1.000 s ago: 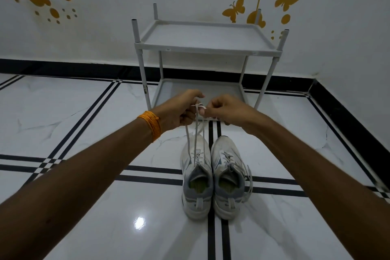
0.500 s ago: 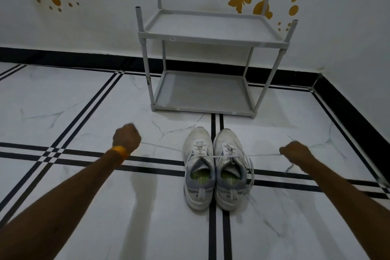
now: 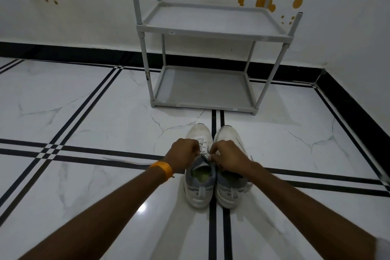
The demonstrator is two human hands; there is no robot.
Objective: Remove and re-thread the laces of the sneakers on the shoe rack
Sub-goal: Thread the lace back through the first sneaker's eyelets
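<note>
Two white and grey sneakers stand side by side on the floor, toes toward the rack: the left sneaker (image 3: 199, 183) and the right sneaker (image 3: 231, 190). My left hand (image 3: 183, 155) and my right hand (image 3: 226, 157) meet over the left sneaker's tongue, both pinched on its white lace (image 3: 205, 154). A loose blurred stretch of the lace (image 3: 126, 161) trails left across the floor. The right sneaker's laces are hidden under my right hand.
A grey two-shelf shoe rack (image 3: 209, 34) stands bare against the wall, just beyond the sneakers. The floor is glossy white tile with black stripes. A black skirting runs along the walls, with the room's corner at the right.
A second ago both hands held the lace ends up high. Then they pulled wide apart to the sides. Now they have come back together low over the left sneaker's tongue.
</note>
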